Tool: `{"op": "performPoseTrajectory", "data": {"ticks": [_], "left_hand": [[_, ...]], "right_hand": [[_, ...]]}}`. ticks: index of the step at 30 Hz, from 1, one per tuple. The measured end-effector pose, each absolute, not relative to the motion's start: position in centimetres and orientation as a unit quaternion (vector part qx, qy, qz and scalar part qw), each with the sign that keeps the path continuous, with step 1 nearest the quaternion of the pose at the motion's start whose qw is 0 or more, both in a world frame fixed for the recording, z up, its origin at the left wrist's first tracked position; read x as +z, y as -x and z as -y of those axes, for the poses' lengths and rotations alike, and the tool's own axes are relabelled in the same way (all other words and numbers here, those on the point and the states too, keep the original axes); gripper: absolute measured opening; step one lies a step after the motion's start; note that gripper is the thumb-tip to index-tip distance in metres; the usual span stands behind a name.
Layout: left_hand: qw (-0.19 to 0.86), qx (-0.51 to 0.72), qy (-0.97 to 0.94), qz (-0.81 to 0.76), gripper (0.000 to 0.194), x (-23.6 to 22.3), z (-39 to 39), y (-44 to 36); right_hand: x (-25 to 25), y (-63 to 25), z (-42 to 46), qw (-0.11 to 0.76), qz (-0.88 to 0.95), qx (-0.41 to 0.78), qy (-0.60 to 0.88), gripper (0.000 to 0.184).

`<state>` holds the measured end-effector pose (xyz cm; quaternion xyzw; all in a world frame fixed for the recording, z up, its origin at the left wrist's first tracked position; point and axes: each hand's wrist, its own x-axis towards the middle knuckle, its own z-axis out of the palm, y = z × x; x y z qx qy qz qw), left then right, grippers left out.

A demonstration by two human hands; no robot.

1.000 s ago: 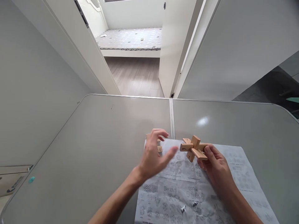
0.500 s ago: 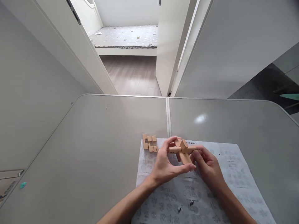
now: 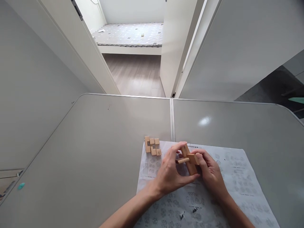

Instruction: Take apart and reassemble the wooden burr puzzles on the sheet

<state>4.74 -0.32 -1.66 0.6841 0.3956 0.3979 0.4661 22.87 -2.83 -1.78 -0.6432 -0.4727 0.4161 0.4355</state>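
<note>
Between my two hands is a wooden interlocking puzzle (image 3: 190,165), made of crossed light-brown bars, held above the printed sheet. My left hand (image 3: 169,169) grips one long bar by its two ends, thumb at the near end and fingers at the far end. The fingers of my right hand (image 3: 209,169) pinch a block that sticks out at the right side of the puzzle. Some of the right fingers are hidden behind the wood. Left of my left hand lie several loose wooden puzzle pieces (image 3: 153,146) with notches, grouped at the sheet's upper left corner.
A large paper sheet (image 3: 237,177) with printed diagrams lies under my hands, with small dark scraps (image 3: 181,216) on it. The grey table (image 3: 106,152) has a seam strip (image 3: 172,120). Beyond its far edge stand an open door (image 3: 178,47) and a bed (image 3: 130,34).
The puzzle has been turned in my hands: the block that pointed up now juts toward my right fingers, and the round-ended bar slants down to the left. The loose pieces stay put.
</note>
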Motion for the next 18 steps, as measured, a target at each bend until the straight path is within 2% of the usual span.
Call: {"op": "performPoseTrajectory", "data": {"ticks": [18], "left_hand": [[0.470, 0.385, -0.681, -0.410, 0.093, -2.01, 0.38, -4.92]], "right_hand": [[-2.23, -22.48, 2.93, 0.421, 0.502, 0.383, 0.651, 0.046]]}}
